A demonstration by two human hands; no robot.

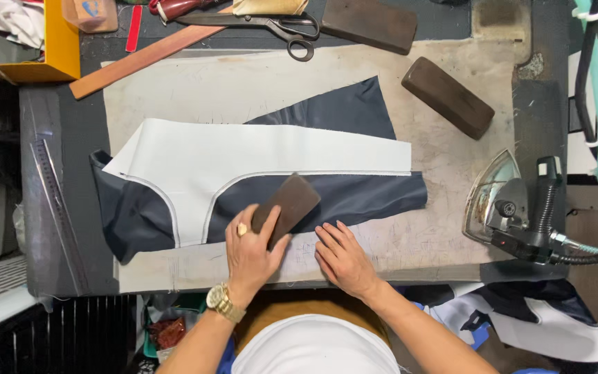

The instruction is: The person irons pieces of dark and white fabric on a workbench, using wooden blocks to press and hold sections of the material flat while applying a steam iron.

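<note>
— Hands first, seen from the head camera: what is each doing?

— Left hand (249, 251) is clasped around a dark brown block (286, 205), thumb on one side and fingers on the other, and presses it onto the fabric piece (243, 181). Right hand (344, 257) grasps nothing; it lies flat with fingers spread on the pale board cover (437, 228), just right of the block.

— Why that arrangement, do you think?

— My reading is that the block weighs down the seam where the white panel meets the navy cloth, while the flat palm keeps the lower edge from creeping. The fabric piece lies mostly left of and above the block, its navy strip running out to the right.

— And the other things, measured from the block?

— Steam iron (513, 208) stands well to the right, tipped up on its rest, likely so the hot plate stays off the cloth. A second brown block (448, 97) lies up and to the right, well apart. Scissors (278, 28) and a wooden ruler (147, 61) sit far above, a metal ruler (53, 201) far left.

— Edges and room?

— The board's near edge runs just below the block, close under both wrists. Bare cover is open to the right, between the block and the iron.
</note>
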